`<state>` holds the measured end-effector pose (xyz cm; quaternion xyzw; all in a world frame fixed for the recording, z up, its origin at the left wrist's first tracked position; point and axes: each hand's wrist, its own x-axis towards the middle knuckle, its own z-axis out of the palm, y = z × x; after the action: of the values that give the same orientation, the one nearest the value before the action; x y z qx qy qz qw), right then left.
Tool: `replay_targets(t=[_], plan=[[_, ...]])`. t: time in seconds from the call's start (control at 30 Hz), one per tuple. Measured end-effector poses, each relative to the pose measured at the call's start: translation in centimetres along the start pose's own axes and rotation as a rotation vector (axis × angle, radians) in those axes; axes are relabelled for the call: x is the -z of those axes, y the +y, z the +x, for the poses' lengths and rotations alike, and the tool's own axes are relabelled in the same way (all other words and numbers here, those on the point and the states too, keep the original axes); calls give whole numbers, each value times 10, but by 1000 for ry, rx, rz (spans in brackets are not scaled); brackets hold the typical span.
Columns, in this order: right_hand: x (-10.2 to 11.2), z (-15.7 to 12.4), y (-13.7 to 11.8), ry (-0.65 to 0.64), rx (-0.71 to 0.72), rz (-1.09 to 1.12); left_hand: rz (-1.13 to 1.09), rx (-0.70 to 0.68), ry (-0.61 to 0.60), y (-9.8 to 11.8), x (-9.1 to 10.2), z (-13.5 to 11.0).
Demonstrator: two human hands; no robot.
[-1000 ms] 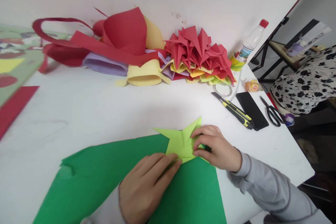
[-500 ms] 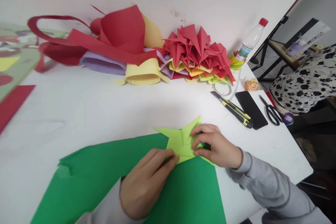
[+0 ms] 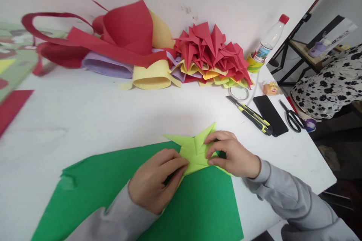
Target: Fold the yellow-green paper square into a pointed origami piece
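Note:
A folded light green paper piece (image 3: 195, 148) with pointed tips lies on a large dark green sheet (image 3: 113, 184) on the white table (image 3: 85, 116). My left hand (image 3: 154, 184) pinches the lower left edge of the folded piece, fingers curled around it. From the right, my right hand (image 3: 230, 154) grips the same piece between thumb and fingers. Both wrists wear grey sleeves.
Rolled red, yellow and lilac paper (image 3: 124, 52) and a heap of folded red shapes (image 3: 212, 51) line the wall. At right lie a tape roll (image 3: 239, 92), a yellow utility knife (image 3: 250, 115), a black case (image 3: 270, 115), scissors (image 3: 292, 118) and a bottle (image 3: 268, 41).
My left hand has slid back and curled from flat pressing into a pinch on the folded piece's edge. The right hand holds nearly the same spot.

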<state>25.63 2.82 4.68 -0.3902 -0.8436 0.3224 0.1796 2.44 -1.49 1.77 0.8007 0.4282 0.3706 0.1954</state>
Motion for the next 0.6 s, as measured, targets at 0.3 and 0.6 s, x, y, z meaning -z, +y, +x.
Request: replay_targets(t=[0.3, 0.6], plan=[[1, -2, -2, -2, 15, -7, -49, -134, 26, -10, -7, -6], [0, -2, -1, 1, 16, 4, 34, -234, -32, -14, -7, -11]])
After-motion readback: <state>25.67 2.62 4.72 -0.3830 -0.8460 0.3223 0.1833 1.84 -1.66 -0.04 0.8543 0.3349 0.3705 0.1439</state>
